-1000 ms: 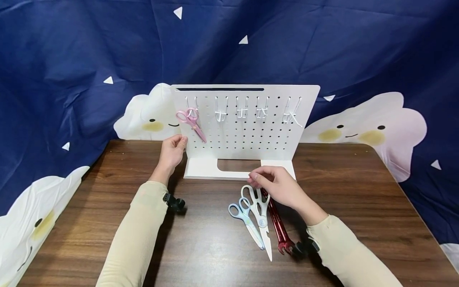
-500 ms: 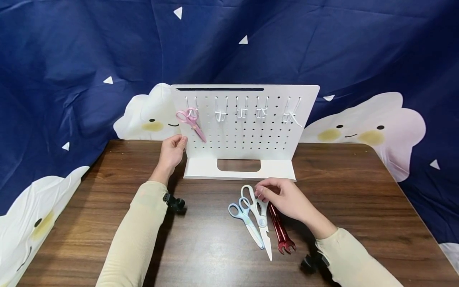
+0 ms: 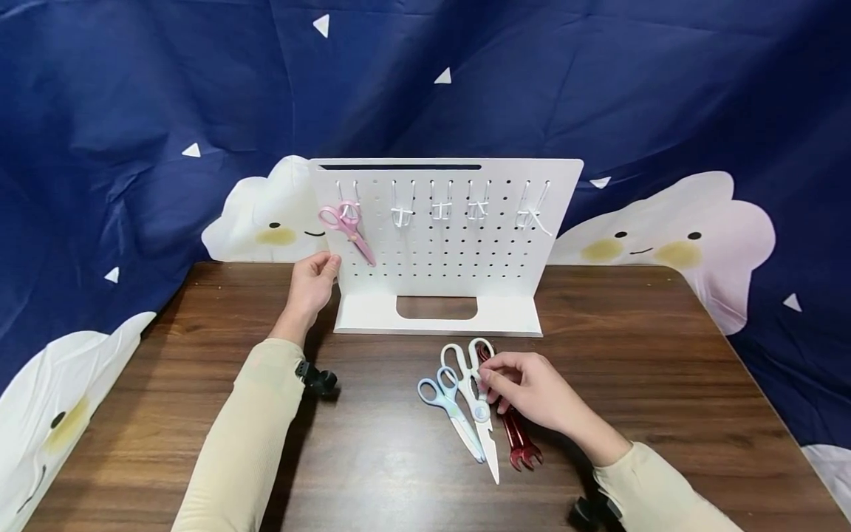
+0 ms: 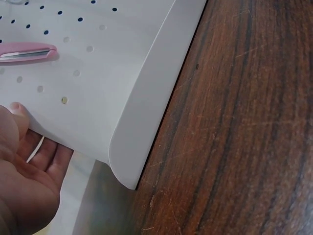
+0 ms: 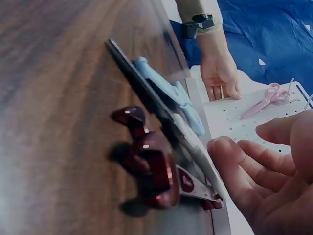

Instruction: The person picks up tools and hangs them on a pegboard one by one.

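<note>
White scissors [image 3: 481,414]: the right hand [image 3: 525,386] has moved down to their handles, thumb and fingers apart; no grip appears made yet. Left hand [image 3: 311,284] pinches the board [image 3: 445,258].

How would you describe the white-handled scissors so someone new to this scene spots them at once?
On the wooden table stands a white pegboard. In front of its base, beside the right hand, the white-handled scissors lie between the light blue scissors and the red wrenches. Their white handles and notched blade set them apart from both neighbours.
</note>
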### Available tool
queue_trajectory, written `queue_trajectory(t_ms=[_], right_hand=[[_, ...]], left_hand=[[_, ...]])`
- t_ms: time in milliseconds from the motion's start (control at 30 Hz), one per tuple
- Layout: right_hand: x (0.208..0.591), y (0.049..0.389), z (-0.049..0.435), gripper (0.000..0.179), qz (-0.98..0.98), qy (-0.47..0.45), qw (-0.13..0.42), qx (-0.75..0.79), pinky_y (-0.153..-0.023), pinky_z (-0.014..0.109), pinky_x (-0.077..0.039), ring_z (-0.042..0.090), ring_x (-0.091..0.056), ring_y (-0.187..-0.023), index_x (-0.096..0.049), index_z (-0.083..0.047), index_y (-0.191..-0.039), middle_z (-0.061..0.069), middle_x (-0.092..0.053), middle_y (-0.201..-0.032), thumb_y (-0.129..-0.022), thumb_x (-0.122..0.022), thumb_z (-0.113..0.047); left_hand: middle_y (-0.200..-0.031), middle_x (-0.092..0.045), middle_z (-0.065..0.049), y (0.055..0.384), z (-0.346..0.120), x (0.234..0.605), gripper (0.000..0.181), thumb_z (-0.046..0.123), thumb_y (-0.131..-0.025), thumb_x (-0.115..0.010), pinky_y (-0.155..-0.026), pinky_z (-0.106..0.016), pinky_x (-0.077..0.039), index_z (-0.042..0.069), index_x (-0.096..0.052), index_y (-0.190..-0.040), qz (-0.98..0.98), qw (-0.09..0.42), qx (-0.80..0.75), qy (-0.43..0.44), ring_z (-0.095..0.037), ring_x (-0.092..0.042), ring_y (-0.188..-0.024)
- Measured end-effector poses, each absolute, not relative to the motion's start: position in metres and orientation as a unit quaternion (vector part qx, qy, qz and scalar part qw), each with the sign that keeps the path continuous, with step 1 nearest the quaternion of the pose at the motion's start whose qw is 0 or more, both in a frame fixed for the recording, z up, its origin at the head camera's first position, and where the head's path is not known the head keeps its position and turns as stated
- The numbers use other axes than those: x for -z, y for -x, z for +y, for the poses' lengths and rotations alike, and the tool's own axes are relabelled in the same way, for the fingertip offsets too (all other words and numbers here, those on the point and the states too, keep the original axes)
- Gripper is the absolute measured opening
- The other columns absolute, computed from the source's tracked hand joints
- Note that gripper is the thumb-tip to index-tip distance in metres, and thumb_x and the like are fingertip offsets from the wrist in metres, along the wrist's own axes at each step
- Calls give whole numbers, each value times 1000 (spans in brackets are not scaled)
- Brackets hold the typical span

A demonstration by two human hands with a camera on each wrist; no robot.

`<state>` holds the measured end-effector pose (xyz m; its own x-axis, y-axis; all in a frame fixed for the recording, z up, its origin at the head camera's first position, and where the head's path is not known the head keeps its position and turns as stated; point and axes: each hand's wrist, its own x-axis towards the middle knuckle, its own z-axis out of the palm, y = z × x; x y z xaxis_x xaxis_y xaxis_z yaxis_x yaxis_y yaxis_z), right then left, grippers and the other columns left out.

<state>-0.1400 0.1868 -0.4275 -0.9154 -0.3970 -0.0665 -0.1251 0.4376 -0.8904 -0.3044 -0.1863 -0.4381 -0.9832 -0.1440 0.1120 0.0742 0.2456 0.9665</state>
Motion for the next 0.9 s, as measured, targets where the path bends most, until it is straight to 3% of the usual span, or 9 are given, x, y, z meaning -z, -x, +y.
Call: queue_trajectory(t_ms=[333,667,900], right_hand=[[432,130,190,19,848,136,146,491,-45,36,-58,13,-64,-51,-74,4,-105,9,-72,-79,-107,-66,-13],[438,122,189,18,853,99,148,491,-36,39,-53,10,-59,-42,-74,4,-102,5,-70,-67,-105,-69,-13],[442,119,180,17,896,85,106,422,-35,33,-50,3,-51,-34,-75,-6,-91,-4,-62,-54,-98,-80,-21]], left_hand=[[-80,-66,14,304,-187,438,34,19,-113,-58,-81,-12,-50,-11,-72,-118,-783,93,614,-23,0,-57,-85],[-84,-69,16,306,-186,439,35,19,-113,-57,-98,-28,-59,-10,-72,-123,-778,84,622,-23,0,-62,-90],[-82,-68,18,305,-187,439,34,19,-113,-58,-90,-18,-57,-11,-72,-123,-777,84,623,-24,1,-62,-88]])
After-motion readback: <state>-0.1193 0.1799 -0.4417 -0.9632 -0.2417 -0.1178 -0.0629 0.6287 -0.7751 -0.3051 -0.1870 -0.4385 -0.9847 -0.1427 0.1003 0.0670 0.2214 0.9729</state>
